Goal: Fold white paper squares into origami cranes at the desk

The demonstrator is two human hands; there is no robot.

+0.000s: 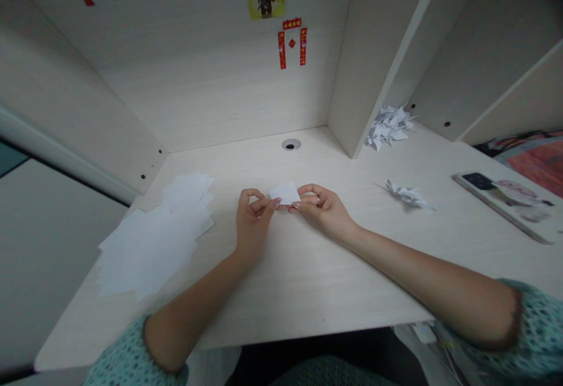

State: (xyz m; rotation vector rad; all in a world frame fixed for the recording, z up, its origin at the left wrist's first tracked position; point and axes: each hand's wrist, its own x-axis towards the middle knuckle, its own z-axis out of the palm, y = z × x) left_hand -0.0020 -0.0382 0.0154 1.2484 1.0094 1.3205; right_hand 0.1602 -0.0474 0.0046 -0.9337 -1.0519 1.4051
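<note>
Between my two hands, a small white piece of paper (285, 193) is held up just above the desk. My left hand (255, 222) pinches its lower left corner between thumb and fingers. On the other side, my right hand (323, 210), with a ring on one finger, pinches the lower right corner. The paper looks folded, though the blur hides its creases. To the left lies a spread of loose white paper sheets (153, 245). A small bundle of folded paper (409, 195) rests on the desk right of my right hand.
A pile of folded white paper pieces (389, 128) sits against the upright divider panel (378, 51). Farther right lies a phone in a decorated case (505, 204), near a reddish cloth (541, 160). A round cable hole (291, 145) is set in the desk (285, 298) at the back.
</note>
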